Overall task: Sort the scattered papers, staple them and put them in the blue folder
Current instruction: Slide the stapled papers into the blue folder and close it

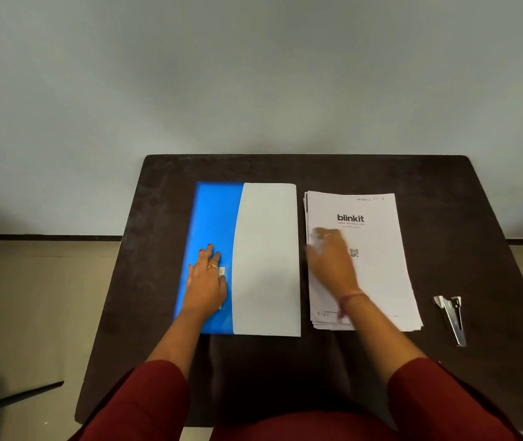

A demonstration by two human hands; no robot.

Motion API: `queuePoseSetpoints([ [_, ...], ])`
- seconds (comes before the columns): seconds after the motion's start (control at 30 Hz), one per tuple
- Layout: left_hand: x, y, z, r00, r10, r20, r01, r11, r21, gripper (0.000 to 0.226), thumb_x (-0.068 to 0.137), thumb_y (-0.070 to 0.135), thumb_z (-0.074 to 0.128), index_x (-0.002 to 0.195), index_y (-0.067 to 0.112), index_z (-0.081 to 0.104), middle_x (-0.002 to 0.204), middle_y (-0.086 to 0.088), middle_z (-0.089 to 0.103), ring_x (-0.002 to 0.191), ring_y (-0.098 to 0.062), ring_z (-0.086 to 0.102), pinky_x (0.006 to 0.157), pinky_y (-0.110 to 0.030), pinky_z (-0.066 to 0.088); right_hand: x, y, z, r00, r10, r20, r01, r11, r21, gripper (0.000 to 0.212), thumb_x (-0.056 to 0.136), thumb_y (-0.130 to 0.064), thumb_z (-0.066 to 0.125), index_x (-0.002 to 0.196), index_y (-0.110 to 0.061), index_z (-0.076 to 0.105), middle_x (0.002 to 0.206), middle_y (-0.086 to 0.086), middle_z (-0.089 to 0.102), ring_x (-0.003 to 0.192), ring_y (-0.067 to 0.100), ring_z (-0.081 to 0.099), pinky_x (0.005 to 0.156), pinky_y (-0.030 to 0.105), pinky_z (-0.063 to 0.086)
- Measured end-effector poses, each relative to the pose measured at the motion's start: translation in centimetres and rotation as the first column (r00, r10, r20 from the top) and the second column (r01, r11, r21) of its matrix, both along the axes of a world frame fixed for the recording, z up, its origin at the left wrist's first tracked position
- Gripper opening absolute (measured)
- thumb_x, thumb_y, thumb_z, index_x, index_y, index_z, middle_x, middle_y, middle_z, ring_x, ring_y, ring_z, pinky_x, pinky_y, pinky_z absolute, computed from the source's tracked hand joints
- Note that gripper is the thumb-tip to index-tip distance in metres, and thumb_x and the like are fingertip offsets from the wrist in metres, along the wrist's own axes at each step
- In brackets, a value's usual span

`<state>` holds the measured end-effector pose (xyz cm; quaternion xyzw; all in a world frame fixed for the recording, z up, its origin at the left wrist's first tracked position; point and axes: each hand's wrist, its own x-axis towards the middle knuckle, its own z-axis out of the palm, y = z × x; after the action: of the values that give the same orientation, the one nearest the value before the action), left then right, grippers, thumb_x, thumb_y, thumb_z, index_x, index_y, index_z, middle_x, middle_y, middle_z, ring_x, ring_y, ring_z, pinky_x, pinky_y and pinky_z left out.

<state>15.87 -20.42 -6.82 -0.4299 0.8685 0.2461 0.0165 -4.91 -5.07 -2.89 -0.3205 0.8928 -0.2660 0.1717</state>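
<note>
The dark table (333, 173) carries all task items. The blue folder (211, 218) lies at its left-centre, with a pale panel (266, 259) over its right part; whether this is an inner flap or a loose sheet cannot be determined. Just beside it to the right, apart from it, lies the stack of papers (378, 265), squared up, printed side facing up. The stapler (452, 316) rests near the right table edge, well apart from the stack.

Step in hand, as judged: sorting appears complete and filing is being prepared; whether the stack is stapled cannot be determined. The next move calls for a grip on the stack's left edge, a lift clear of the table and a transfer onto the folder.

Left hand (206, 281): flat on the blue folder, fingers extended and slightly spread, pressing it down, holding nothing.

Right hand (330, 259): reaches across the stack toward its left edge, motion-blurred; whether its fingers pinch the paper or only touch it cannot be determined.
</note>
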Motion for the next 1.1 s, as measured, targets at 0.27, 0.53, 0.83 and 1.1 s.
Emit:
queuePoseSetpoints([
  [0.27, -0.5, -0.6, -0.7, 0.988, -0.037, 0.151, 0.025, 0.996, 0.084, 0.067, 0.096, 0.035, 0.045, 0.152, 0.014, 0.015, 0.16, -0.009, 0.001, 0.147, -0.029, 0.0, 0.119, -0.046, 0.005, 8.7, -9.4, -2.0, 0.991, 0.114, 0.07, -0.128, 0.961, 0.245, 0.086, 0.089, -0.059, 0.048, 0.15, -0.006, 0.017, 0.158, 0.014, 0.014, 0.144, 0.033, 0.018, 0.108, 0.045, 0.034],
  [0.53, -1.1, -1.0, -0.7, 0.979, 0.187, -0.081, -0.164, 0.959, 0.233, 0.044, 0.097, 0.005, 0.041, 0.139, 0.016, 0.045, 0.156, -0.007, 0.018, 0.144, -0.027, 0.014, 0.118, -0.041, 0.014, 9.1, -11.8, -2.9, 0.984, 0.159, -0.08, -0.106, 0.882, 0.46, 0.086, 0.092, -0.058, 0.043, 0.148, 0.0, 0.013, 0.155, 0.02, 0.018, 0.137, 0.038, 0.026, 0.095, 0.043, 0.044],
  [0.83, -1.9, -1.0, -1.2, 0.987, 0.158, 0.038, -0.162, 0.972, 0.17, 0.061, 0.096, 0.025, 0.051, 0.15, 0.023, 0.023, 0.159, -0.009, 0.006, 0.146, -0.029, 0.005, 0.119, -0.049, 0.008, 9.1, -14.4, -2.0, 0.92, 0.389, -0.055, -0.23, 0.645, 0.729, 0.053, 0.101, -0.021, 0.041, 0.146, 0.002, 0.025, 0.148, 0.029, 0.029, 0.135, 0.052, 0.027, 0.102, 0.055, 0.04],
  [1.1, -2.4, -0.4, -0.9, 0.977, 0.024, 0.213, -0.036, 0.998, 0.053, 0.075, 0.089, 0.063, 0.044, 0.151, 0.038, 0.012, 0.158, -0.014, -0.004, 0.145, -0.033, 0.001, 0.116, -0.054, 0.008, 6.8, -12.5, 0.3, 0.947, 0.321, 0.008, -0.289, 0.84, 0.459, 0.031, 0.096, -0.015, 0.05, 0.123, 0.001, 0.051, 0.126, 0.017, 0.056, 0.118, 0.032, 0.052, 0.097, 0.036, 0.044],
])
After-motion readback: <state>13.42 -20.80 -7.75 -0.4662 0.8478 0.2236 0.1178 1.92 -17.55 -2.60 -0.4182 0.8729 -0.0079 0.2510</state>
